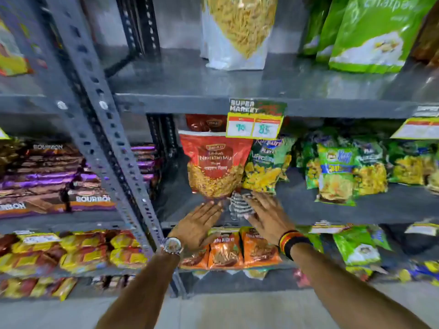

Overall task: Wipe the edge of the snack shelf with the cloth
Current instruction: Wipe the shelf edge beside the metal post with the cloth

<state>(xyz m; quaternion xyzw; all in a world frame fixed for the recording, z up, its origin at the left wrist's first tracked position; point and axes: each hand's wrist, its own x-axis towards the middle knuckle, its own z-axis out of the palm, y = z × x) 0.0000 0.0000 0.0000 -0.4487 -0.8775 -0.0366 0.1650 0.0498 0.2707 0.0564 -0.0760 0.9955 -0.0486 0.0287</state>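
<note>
- The striped cloth (pixel 238 206) is pressed flat on the grey snack shelf (pixel 332 210) near its front edge by the right hand (pixel 266 216), fingers straight.
- The left hand (pixel 199 224) is laid flat, fingers spread, below the red snack bag (pixel 215 167).

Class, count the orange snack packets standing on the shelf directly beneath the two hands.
3: a left orange packet, a middle orange packet, and a right orange packet. The left wrist partly covers the first; more may be hidden behind.

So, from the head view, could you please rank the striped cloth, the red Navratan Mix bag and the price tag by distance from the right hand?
1. Striped cloth, under the right hand's fingers.
2. Red Navratan Mix bag, just up-left.
3. Price tag, on the shelf edge above.
</note>
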